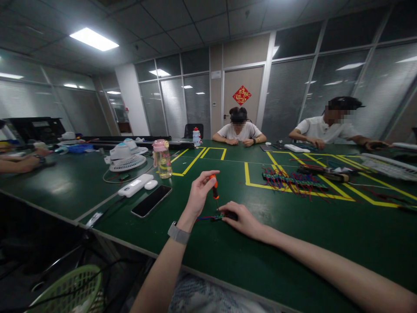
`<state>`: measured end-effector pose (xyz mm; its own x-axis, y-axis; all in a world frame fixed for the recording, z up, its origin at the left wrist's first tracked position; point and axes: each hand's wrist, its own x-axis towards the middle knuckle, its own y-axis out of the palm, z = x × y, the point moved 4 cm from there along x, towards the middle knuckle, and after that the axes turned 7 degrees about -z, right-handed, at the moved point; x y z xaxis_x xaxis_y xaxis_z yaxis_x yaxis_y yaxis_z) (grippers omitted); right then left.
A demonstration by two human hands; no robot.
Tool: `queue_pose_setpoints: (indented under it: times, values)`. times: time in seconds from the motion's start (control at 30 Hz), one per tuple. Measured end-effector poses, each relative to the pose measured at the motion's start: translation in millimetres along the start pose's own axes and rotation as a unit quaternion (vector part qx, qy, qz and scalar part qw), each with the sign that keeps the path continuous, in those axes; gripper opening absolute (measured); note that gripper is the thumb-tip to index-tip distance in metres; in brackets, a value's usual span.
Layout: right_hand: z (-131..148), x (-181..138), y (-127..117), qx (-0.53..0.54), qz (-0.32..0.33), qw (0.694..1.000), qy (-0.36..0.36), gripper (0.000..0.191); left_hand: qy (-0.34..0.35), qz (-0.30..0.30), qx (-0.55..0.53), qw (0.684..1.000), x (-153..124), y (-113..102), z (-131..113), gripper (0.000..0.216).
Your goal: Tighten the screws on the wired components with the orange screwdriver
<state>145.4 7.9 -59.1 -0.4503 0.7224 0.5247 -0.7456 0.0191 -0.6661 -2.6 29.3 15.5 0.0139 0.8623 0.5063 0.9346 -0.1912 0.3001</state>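
Observation:
An orange and black screwdriver (215,191) stands nearly upright in my left hand (199,193), its handle gripped by the closed fingers. Its thin shaft points down to a small green circuit board (216,217) on the table. My right hand (239,218) lies low on the table, fingers closed at the board's right end and steadying it. A black part shows under those fingers, but most of it is hidden. Red and blue wires (203,218) run out of the board to the left, below my left wrist.
On the green table (286,243) a phone (151,201), a white power strip (136,185), a drink bottle (162,160) and white fans (126,157) stand to the left. Several wired boards (293,179) lie at the right inside yellow tape. Two people sit across.

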Motion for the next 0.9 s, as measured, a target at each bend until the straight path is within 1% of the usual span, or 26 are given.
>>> queue_pose_setpoints:
  times: [0.13,0.2,0.27,0.33,0.4,0.5,0.53,0.6,0.73,0.8,0.9]
  values:
    - [0.9,-0.1,-0.5,0.011,-0.008,1.000,0.004,0.028,-0.030,0.033,-0.052,0.998,-0.8,5.6,-1.5,0.033]
    - [1.3,-0.7,-0.8,0.014,-0.007,1.000,0.007,0.030,-0.029,0.021,-0.036,0.999,-1.0,4.3,-1.8,0.035]
    - [1.8,-1.3,-1.1,0.017,-0.006,1.000,0.006,0.029,-0.011,-0.006,0.000,1.000,-0.6,0.9,-1.7,0.033]
    - [2.1,-1.4,-1.2,0.018,-0.006,1.000,0.001,0.028,0.006,-0.020,0.028,0.999,-0.4,-0.9,-1.6,0.031]
    - [2.1,-1.0,-1.2,0.017,-0.008,1.000,-0.002,0.026,0.004,-0.009,0.014,1.000,-0.5,0.8,-1.6,0.029]
    - [1.7,0.1,-1.0,0.017,-0.009,1.000,-0.001,0.025,-0.029,0.028,-0.056,0.998,-1.6,6.1,-1.5,0.034]
    - [1.5,0.4,-0.9,0.016,-0.008,1.000,0.001,0.024,-0.036,0.035,-0.065,0.997,-1.9,6.9,-1.5,0.036]
    - [0.6,0.6,-0.6,0.013,-0.005,1.000,0.005,0.024,-0.031,0.028,-0.045,0.998,-1.9,5.5,-1.6,0.037]
    - [-1.8,0.0,0.3,0.008,-0.002,1.000,0.003,0.024,0.020,-0.010,0.031,0.999,-0.8,0.3,-3.7,0.030]
    - [-2.6,-0.3,0.7,0.007,-0.004,1.000,0.001,0.024,0.008,0.002,0.016,1.000,-0.7,1.8,-3.0,0.030]
    - [-2.8,-0.3,0.7,0.005,-0.007,1.000,0.000,0.023,-0.029,0.033,-0.029,0.999,-1.0,5.2,-0.4,0.036]
